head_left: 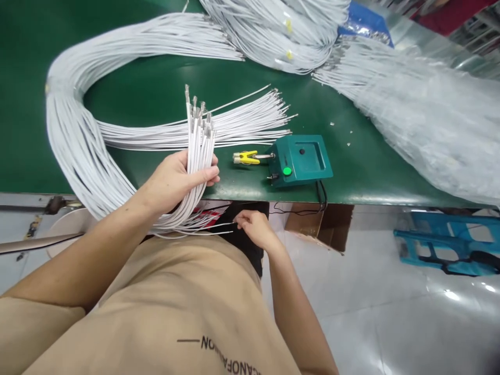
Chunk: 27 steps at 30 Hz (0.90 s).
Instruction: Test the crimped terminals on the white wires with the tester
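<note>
L hand is clasping a white wire bundle left of teal box, closing fully round it, prob. to keep tips upright & together. R hand is apparently pinching one loose wire down-left of box, prob. keeping it separate.

My wires are white with silvery tips, my worktop plain dark green. The box is teal with a bright green button, the clip yellow, the stool blue, and my tan shirt bears black lettering.
</note>
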{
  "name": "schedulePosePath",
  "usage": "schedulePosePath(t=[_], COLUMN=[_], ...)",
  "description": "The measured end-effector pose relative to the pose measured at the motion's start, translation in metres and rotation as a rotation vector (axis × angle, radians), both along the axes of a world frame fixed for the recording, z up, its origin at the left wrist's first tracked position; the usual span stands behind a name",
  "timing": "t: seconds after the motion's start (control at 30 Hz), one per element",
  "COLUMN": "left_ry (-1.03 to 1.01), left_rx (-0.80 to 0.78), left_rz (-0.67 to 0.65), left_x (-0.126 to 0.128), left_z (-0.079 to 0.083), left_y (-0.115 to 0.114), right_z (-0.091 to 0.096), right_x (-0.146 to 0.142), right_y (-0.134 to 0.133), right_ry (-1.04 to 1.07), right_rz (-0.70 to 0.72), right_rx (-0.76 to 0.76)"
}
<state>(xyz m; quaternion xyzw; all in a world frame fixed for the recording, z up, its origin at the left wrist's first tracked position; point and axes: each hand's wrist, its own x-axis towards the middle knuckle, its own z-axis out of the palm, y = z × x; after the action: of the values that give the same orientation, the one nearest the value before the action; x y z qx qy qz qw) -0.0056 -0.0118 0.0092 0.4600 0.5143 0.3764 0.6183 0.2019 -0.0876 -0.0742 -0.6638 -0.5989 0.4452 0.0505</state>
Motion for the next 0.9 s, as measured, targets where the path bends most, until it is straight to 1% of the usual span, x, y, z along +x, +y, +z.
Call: schedulePosePath(t=[0.1, 0.2, 0.27, 0.33, 0.47, 0.57, 0.63, 0.7, 0.77, 0.83, 0.9], left_ry=[-0.001, -0.004, -0.003, -0.001, 0.019, 0.070, 0.154, 0.275, 0.367, 0.380, 0.342], left_rx=[0.003, 0.008, 0.019, 0.031, 0.055, 0.077, 0.104, 0.126, 0.127, 0.109, 0.084], left_rz=[0.011, 0.021, 0.022, 0.014, -0.009, -0.047, -0.109, -0.200, -0.306, -0.406, -0.483], left_x=[0.000, -0.002, -0.004, -0.004, -0.004, -0.004, -0.005, -0.005, -0.004, -0.002, 0.002], left_z=[0.002, 0.003, 0.004, 0.004, 0.004, 0.003, 0.003, 0.004, 0.005, 0.005, 0.006], left_y=[-0.003, -0.007, -0.009, -0.010, -0.013, -0.014, -0.014, -0.014, -0.014, -0.016, -0.017], right_z=[-0.038, -0.060, -0.068, -0.071, -0.069, -0.054, -0.036, -0.010, 0.020, 0.050, 0.075], right_x=[-0.004, -0.013, -0.021, -0.028, -0.036, -0.030, -0.020, -0.009, 0.002, 0.009, 0.011], right_y=[0.010, 0.022, 0.026, 0.027, 0.028, 0.028, 0.025, 0.019, 0.014, 0.012, 0.016], right_ry=[-0.072, -0.091, -0.094, -0.106, -0.150, -0.163, -0.148, -0.092, -0.001, 0.211, 0.311], right_rz=[-0.061, -0.021, 0.035, 0.093, 0.182, 0.215, 0.226, 0.235, 0.242, 0.198, 0.120], right_rx=[0.008, -0.019, -0.032, -0.039, -0.048, -0.050, -0.046, -0.018, 0.017, 0.090, 0.155])
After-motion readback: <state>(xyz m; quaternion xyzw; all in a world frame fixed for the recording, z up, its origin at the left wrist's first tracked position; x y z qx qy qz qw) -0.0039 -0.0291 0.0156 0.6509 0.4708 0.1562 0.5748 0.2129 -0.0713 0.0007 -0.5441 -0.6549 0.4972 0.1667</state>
